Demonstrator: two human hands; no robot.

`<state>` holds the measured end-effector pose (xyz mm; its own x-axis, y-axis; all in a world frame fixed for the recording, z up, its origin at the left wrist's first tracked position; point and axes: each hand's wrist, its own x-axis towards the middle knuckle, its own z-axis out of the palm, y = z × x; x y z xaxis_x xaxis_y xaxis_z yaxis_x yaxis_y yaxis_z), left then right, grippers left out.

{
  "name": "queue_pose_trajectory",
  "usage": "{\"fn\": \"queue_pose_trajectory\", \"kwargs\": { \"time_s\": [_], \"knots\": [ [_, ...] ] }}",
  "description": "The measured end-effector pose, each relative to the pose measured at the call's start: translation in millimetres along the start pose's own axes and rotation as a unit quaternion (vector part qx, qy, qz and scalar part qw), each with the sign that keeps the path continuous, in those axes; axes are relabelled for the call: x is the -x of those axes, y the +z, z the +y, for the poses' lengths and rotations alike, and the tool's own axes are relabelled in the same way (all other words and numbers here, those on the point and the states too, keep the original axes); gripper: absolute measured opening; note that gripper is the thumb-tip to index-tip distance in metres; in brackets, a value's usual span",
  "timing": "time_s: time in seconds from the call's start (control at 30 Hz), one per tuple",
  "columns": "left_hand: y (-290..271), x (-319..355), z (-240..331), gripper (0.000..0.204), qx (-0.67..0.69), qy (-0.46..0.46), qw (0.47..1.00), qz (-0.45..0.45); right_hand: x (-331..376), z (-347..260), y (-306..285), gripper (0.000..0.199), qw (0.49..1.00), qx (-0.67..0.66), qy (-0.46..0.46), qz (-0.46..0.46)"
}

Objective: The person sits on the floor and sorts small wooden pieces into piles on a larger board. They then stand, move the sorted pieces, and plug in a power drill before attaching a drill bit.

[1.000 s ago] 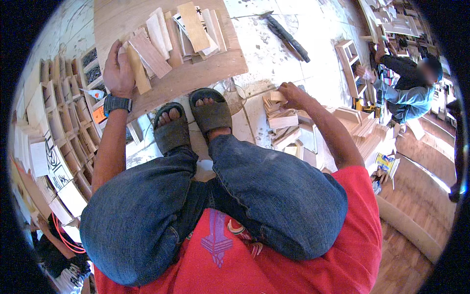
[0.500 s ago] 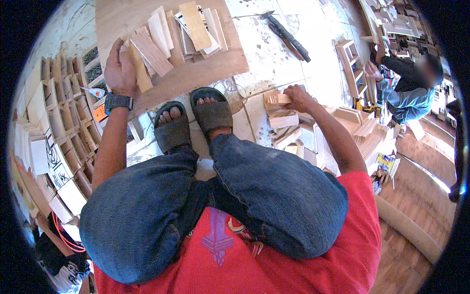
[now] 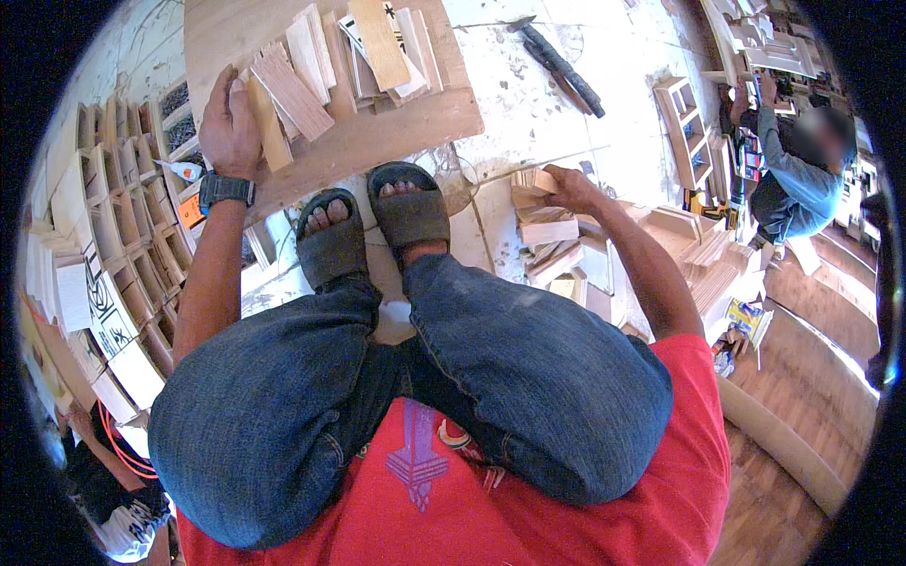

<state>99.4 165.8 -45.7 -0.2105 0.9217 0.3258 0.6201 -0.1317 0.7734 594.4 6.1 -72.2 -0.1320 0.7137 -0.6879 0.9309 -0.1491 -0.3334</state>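
My left hand, with a watch at its wrist, rests on the plywood board, fingers extended beside a pale yellowish wooden slat. It touches or nearly touches that slat. A reddish slat and several other thin slats lean and overlap across the board. To the right, my right hand is closed at the end of a small wooden block, on top of a pile of wood pieces. Its fingertips are partly hidden behind the block.
A hammer lies on the tiled floor beyond the board. At left stand wooden compartment frames and a glue bottle. A small wooden frame stands at right, near another person. My sandaled feet are between my hands.
Both hands stay nearly in place; the right hand remains at the block. At right, the other person's arm has moved up and away. The view has shifted slightly.
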Motion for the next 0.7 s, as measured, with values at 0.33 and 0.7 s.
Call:
{"fn": "queue_pose_trajectory", "kwargs": {
  "time_s": [0.33,0.7],
  "knots": [
    [-1.1,0.0,1.0,0.041,-0.006,-0.008,1.0,-0.014,0.0,-11.0,-10.2,0.055,0.999,0.04,0.003,-0.024],
    [0.0,-1.1,-3.8,0.04,-0.033,0.016,0.999,-0.004,2.1,-1.4,10.7,0.061,0.979,0.197,-0.057,-0.02]
  ]
}}
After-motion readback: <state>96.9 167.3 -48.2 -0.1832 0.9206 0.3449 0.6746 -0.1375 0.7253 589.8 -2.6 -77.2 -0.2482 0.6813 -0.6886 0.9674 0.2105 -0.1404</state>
